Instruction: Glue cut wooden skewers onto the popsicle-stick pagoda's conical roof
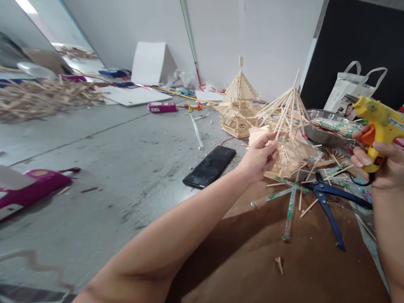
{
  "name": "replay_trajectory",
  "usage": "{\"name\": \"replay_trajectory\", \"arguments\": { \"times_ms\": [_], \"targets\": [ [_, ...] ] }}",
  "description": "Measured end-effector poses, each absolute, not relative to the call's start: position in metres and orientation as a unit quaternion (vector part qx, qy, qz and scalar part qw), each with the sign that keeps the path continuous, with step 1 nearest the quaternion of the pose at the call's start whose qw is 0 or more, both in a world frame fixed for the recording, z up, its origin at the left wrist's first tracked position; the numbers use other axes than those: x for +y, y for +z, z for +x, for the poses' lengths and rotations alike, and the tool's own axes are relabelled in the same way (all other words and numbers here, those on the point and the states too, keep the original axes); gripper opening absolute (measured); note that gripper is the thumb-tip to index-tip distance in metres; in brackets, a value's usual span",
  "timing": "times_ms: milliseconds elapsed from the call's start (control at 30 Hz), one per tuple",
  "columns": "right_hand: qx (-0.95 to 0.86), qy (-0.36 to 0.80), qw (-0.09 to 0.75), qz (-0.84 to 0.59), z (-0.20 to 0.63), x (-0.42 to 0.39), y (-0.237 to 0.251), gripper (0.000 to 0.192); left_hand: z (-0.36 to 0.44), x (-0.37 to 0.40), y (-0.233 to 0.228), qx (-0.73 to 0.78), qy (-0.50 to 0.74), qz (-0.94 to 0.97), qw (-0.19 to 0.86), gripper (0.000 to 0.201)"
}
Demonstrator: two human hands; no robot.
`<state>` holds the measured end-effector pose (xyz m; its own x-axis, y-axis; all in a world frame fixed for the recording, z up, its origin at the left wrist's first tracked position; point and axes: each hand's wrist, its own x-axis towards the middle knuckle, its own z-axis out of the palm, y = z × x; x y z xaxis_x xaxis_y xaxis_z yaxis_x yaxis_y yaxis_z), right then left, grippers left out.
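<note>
My left hand [261,155] is closed, fingertips pinching the lower end of a thin wooden stick on a cone-shaped roof frame [292,105]. This open frame of sticks stands over a small pavilion model [292,153] with slatted lower roofs. In my right hand [389,162], raised at the right, is a yellow hot glue gun [377,115] with an orange trigger, its nozzle pointing left. Below the model lie loose sticks [308,208], clear wrappers with green print [291,210] and blue-handled cutters [328,206].
A finished-looking pagoda model [240,105] stands behind. A black phone [210,166] lies left of my hand. Further around are a metal bowl [328,136] with wrapped sticks, a white tote bag [342,90], purple devices [162,107], a stick pile [47,97] and brown paper [240,252].
</note>
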<state>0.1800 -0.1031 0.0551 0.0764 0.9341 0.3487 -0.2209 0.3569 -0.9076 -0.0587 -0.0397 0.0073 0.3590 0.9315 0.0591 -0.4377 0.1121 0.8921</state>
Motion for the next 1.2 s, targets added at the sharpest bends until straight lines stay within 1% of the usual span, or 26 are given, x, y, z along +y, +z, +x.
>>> {"name": "replay_trajectory", "arguments": {
  "times_ms": [200, 400, 833, 1200],
  "targets": [
    [-0.503, 0.457, 0.648, -0.343, 0.1799, -0.1032, 0.0551, 0.02, -0.0591, -0.0406, 0.0075, 0.275, 0.493, 0.446, 0.695, 0.023],
    [-0.503, 0.469, 0.649, -0.326, 0.1825, -0.1018, 0.0538, 0.023, -0.059, -0.0404, 0.0069, 0.277, 0.495, 0.44, 0.696, 0.023],
    [-0.513, 0.47, 0.646, -0.312, 0.1845, -0.1015, 0.0522, 0.013, -0.0593, -0.0436, 0.0109, 0.288, 0.489, 0.441, 0.695, 0.026],
    [-0.514, 0.475, 0.644, -0.309, 0.1838, -0.0997, 0.0513, 0.016, -0.0587, -0.0424, 0.0094, 0.287, 0.494, 0.448, 0.688, 0.029]
  ]
}}
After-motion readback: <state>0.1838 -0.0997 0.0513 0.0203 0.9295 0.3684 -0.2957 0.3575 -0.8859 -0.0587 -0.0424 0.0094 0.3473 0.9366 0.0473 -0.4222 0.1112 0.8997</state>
